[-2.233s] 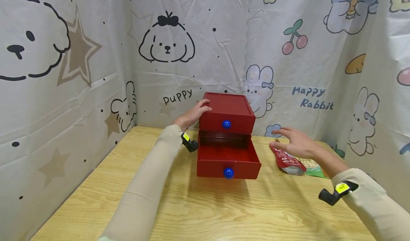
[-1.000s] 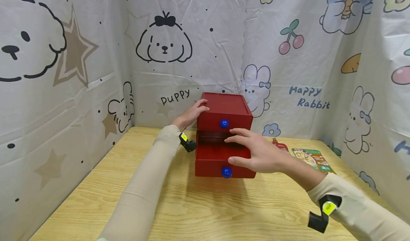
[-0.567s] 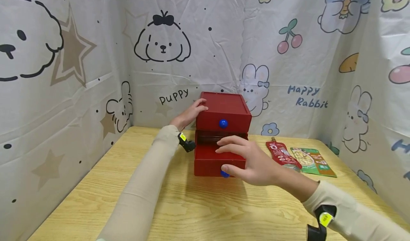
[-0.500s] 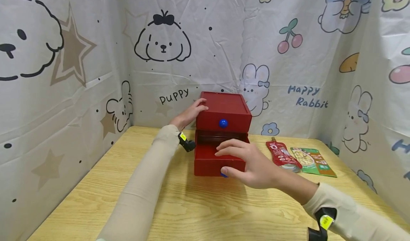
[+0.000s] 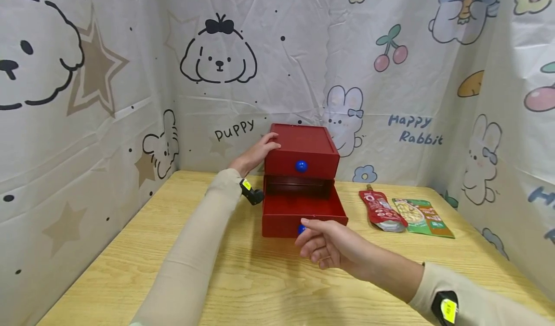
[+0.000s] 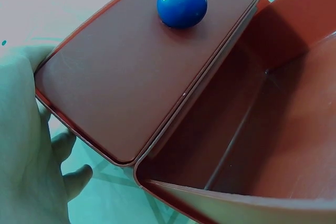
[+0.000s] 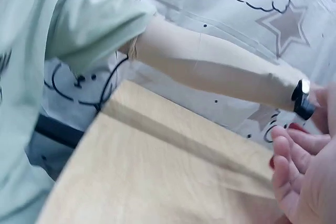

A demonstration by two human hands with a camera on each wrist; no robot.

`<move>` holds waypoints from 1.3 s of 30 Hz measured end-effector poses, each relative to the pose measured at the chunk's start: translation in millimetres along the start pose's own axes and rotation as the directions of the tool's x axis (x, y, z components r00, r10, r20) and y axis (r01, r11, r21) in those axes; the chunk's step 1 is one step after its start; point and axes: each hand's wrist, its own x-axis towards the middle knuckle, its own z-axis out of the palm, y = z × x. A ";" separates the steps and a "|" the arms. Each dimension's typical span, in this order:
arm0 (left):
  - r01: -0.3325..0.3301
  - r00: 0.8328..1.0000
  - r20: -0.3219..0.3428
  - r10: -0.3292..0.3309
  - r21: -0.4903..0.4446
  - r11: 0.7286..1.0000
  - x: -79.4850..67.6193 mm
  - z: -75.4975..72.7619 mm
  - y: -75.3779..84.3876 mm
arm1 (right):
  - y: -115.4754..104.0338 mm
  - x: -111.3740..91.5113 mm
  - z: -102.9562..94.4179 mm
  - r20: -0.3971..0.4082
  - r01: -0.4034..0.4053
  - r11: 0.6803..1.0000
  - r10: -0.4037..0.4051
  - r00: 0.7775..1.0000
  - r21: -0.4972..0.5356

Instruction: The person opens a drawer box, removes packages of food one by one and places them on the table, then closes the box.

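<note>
The wood-grain tabletop [image 5: 243, 278] carries the red cabinet [image 5: 303, 140]; creased white cloth [image 5: 286, 90] with printed animals hangs behind it and along both sides. The cabinet is boxy and smooth, with glossy spherical blue knobs [image 5: 301, 166]. Its lower drawer [image 5: 279, 226] is pulled out. The left hand [image 5: 256, 155] bears on the cabinet's upper left edge, fingers curled over it. The right hand [image 5: 334, 249] is in front of the cabinet, fingers loosely bent, thumb apart; contact with the lower knob [image 5: 300, 229] cannot be determined. A shiny red pouch [image 5: 381, 209] and a flat packet [image 5: 433, 220] lie right of the cabinet.
</note>
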 end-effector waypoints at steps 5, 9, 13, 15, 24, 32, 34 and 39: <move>-0.001 1.000 0.005 0.001 -0.012 1.000 -1.0 -0.1 -0.9 | 14.2 1.5 3.2 0.019 -0.153 0.979 0.152 0.988 0.132; -0.001 1.000 0.001 0.001 -0.020 1.000 -1.1 0.2 -0.5 | 25.6 4.6 7.3 0.036 -0.175 0.975 0.171 0.985 0.135; 0.001 1.000 0.004 -0.001 -0.016 1.000 -0.1 -0.1 -0.8 | 33.5 9.6 10.7 0.008 -0.179 0.973 0.180 0.984 0.145; 0.002 1.000 0.007 -0.002 -0.017 1.000 0.1 0.1 -0.9 | 35.7 12.1 11.5 -0.012 -0.183 0.972 0.187 0.982 0.149; 0.005 1.000 0.003 -0.005 -0.032 0.999 -0.2 -0.2 0.0 | 36.6 21.6 10.1 -0.081 -0.176 0.962 0.196 0.977 0.209; 0.024 1.000 -0.003 -0.024 -0.014 1.000 -1.9 -0.2 2.6 | 31.9 24.2 9.3 -0.088 -0.139 0.967 0.161 0.983 0.215; 0.021 1.000 -0.006 -0.021 -0.014 1.000 -1.9 -0.1 2.5 | 30.4 25.7 9.4 -0.085 -0.136 0.966 0.158 0.984 0.219; 0.013 1.000 -0.006 -0.013 -0.014 1.000 -0.4 0.2 0.6 | 30.1 30.2 9.6 -0.083 -0.137 0.964 0.159 0.984 0.227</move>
